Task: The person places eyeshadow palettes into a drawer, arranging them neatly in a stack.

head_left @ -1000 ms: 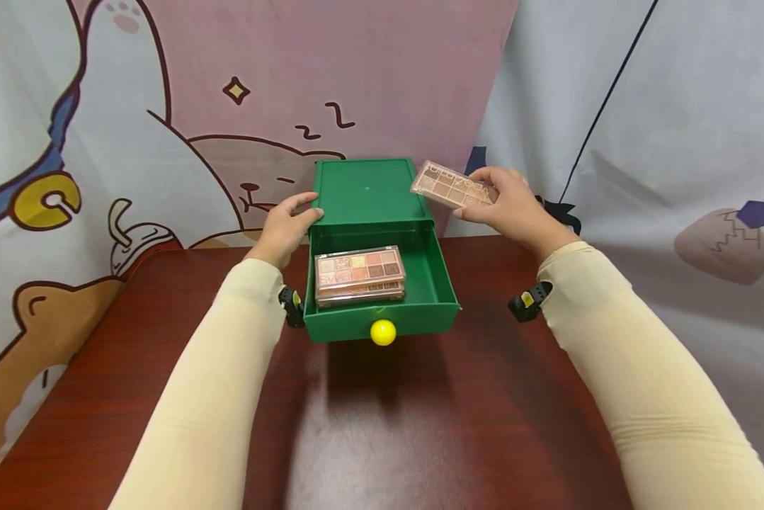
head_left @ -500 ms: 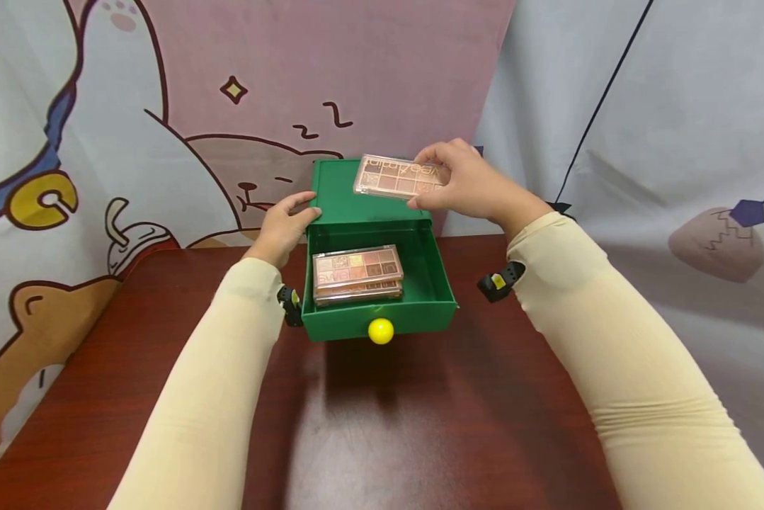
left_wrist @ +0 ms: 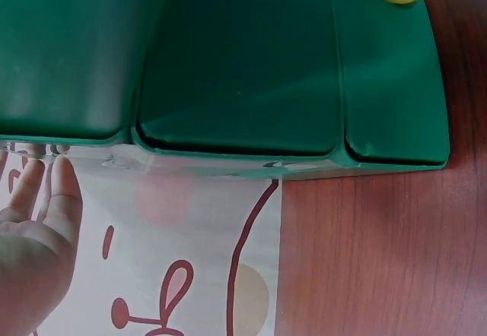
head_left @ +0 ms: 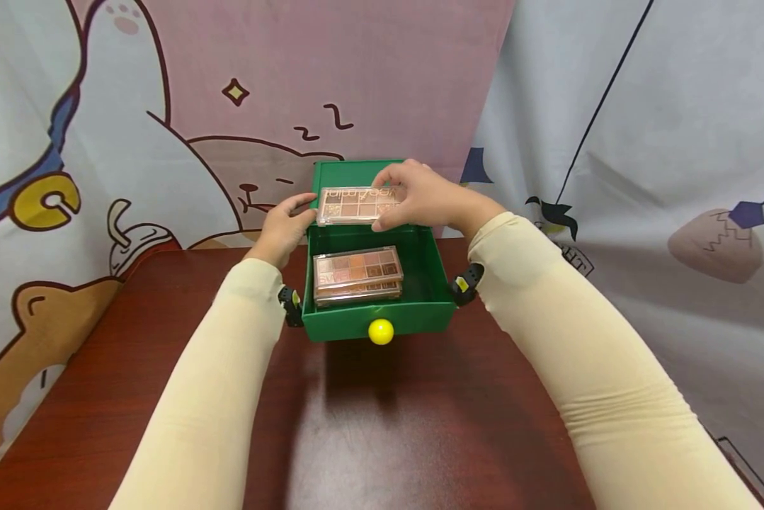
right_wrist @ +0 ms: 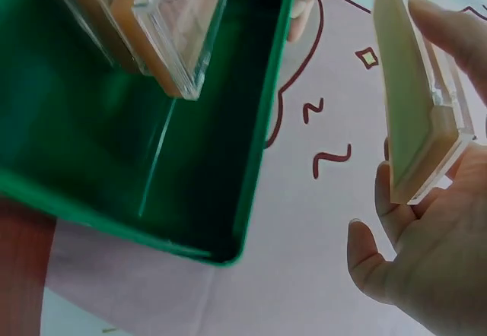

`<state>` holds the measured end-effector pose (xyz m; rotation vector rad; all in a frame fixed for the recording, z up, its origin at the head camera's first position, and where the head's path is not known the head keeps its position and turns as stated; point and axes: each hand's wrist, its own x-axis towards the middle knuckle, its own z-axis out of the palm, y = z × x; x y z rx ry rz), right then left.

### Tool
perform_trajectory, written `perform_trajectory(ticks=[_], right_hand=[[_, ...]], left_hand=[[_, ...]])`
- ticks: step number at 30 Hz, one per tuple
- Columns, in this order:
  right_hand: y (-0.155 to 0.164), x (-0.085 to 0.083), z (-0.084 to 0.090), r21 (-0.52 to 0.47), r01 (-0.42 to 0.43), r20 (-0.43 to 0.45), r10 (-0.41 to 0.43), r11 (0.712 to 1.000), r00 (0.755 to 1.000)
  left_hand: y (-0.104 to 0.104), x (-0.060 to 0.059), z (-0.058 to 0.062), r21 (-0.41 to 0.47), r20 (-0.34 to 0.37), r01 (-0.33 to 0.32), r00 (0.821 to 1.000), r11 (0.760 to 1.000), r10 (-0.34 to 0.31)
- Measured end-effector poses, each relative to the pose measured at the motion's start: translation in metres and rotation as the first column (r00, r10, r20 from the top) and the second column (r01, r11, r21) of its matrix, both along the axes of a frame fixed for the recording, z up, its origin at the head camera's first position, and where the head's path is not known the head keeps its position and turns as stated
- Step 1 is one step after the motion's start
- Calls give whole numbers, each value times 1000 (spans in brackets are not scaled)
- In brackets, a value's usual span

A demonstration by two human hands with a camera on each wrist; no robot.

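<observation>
In the head view my right hand [head_left: 429,196] pinches one end of an eyeshadow palette [head_left: 350,205], held above the top of a green drawer box [head_left: 350,172]. The right wrist view shows this palette [right_wrist: 415,100] edge-on between thumb and fingers. Below it, the pulled-out drawer [head_left: 343,327] holds a small stack of palettes [head_left: 358,269] on its left side. My left hand [head_left: 282,230] rests against the left side of the box. Its fingers [left_wrist: 65,188] look nearly straight in the left wrist view.
The box stands on a dark red-brown table [head_left: 356,439]. A yellow round knob [head_left: 381,331] sticks out from the drawer front. Behind the table hangs a printed cartoon cloth [head_left: 413,85]. Bare drawer floor [head_left: 423,276] shows right of the stack.
My right hand has carried the palette leftward from right of the box, over its top, and lower toward the drawer. The left hand and drawer have stayed in place.
</observation>
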<state>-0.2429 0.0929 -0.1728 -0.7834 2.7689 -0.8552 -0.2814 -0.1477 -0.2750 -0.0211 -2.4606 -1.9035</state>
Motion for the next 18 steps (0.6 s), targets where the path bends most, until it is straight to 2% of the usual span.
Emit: perform_trajectory(ticks=[6,12,18], right_hand=[[-8,-3,-4,52,-53,86,48,997,995],[-15,-3,-5,145,-102,137,83,984,987],[-23,-3,-8,241,-119,174,77,963,982]], left_hand=[[0,1,0,19,-5,8,1000,1000,-8],[-1,4,2,-30,-17,26,1000,999,-26],[-2,5,3,-44,-9,36,999,998,-36]])
